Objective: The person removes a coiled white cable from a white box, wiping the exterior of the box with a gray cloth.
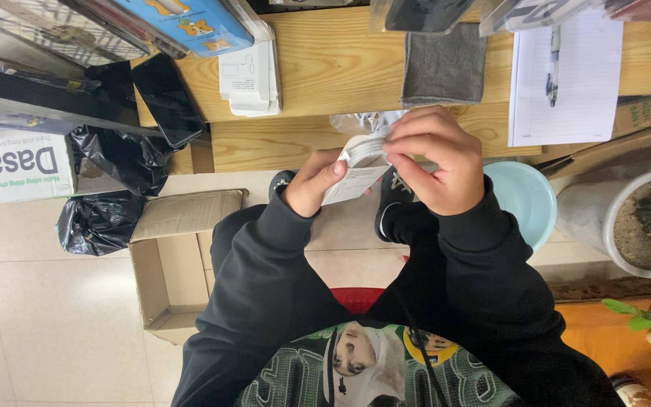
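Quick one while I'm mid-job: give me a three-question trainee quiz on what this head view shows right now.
1. True or false: both hands grip the small white box.
2. Which lies on the wooden table directly beyond the hands?
A. grey cloth
B. red mug
C. steel spoon
3. Fill in: on the floor beside the left sleeve lies an open ____ box.

Key
1. True: the left hand holds it from below and the right hand pinches its top.
2. A
3. cardboard
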